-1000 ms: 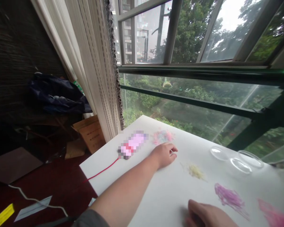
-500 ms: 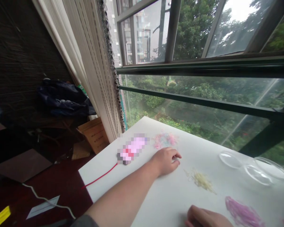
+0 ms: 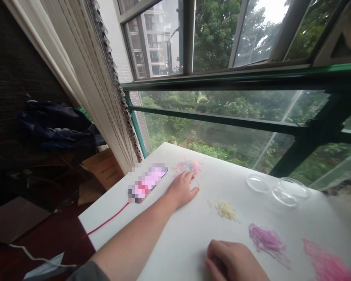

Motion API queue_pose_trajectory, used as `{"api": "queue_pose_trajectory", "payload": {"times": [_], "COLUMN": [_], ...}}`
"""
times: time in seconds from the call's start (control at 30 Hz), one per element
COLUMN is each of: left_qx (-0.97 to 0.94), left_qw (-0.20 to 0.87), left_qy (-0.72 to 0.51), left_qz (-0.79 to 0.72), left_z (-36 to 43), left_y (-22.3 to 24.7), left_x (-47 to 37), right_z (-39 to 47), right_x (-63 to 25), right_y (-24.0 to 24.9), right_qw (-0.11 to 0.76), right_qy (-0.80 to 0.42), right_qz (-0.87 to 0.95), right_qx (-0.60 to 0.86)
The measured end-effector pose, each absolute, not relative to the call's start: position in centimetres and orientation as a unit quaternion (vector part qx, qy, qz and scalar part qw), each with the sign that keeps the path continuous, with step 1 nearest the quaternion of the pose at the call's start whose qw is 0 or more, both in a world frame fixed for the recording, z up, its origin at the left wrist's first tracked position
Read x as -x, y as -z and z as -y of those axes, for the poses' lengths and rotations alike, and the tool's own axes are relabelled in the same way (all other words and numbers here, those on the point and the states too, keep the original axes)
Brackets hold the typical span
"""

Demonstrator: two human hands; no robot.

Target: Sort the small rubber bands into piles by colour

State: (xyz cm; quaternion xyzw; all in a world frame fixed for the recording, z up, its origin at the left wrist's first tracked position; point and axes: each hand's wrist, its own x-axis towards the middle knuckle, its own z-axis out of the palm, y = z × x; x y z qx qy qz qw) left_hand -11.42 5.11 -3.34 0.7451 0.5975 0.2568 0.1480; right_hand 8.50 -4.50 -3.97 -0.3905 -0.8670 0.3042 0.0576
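Multicoloured strands point(image 3: 186, 165) lie near the frame's centre, on the white worktop point(image 3: 184, 242) spanning the lower middle and right. The right hand point(image 3: 234, 258), bottom centre, is curled (whether its grip holds anything, one cannot tell). The left hand point(image 3: 181, 190) overlaps the strands' near edge, its grip released. Purple strands point(image 3: 266, 240) sit lower right; smaller yellow strands point(image 3: 226, 210), right of centre.

A dark wall point(image 3: 6, 58) fills the upper left of the frame, beside a pale striped curtain point(image 3: 73, 58). Grey-framed windows point(image 3: 188, 37) span the top, above a dark green rail point(image 3: 222, 80); through the glass show trees point(image 3: 216, 35) and a building point(image 3: 155, 43) under grey daylight. A cardboard box point(image 3: 102, 170) stands left of centre, above dark red floor point(image 3: 64, 230). A white table point(image 3: 178, 238) occupies lower centre and right.
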Motion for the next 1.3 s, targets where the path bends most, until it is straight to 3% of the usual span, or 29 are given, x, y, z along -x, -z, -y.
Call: {"api": "queue_pose_trajectory", "payload": {"times": [0.4, 0.7, 0.93, 1.07, 1.3], "left_qx": [-0.781, -0.774, -0.844, -0.889, -0.871], "left_qw": [0.050, -0.002, 0.076, 0.146, 0.160], "left_qy": [-0.197, -0.175, -0.273, -0.248, -0.243], "left_qz": [-0.590, -0.609, -0.455, -0.356, -0.396], "left_z": [-5.8, -6.0, -4.5, -3.2, -3.6], "left_y": [2.9, 3.2, 1.9, 1.1, 1.1], "left_x": [9.0, 7.9, 8.1, 7.6, 9.1], "right_z": [5.1, 5.0, 5.1, 5.1, 4.9], "right_x": [-8.4, -8.4, -8.4, -8.4, -8.4], "right_y": [3.4, 3.9, 4.2, 4.4, 4.6], "right_qw": [0.143, 0.159, 0.162, 0.162, 0.155], "right_qy": [-0.278, -0.268, -0.258, -0.257, -0.263], "right_qz": [0.875, 0.878, 0.881, 0.881, 0.882], "right_qx": [0.370, 0.364, 0.362, 0.362, 0.360]}}
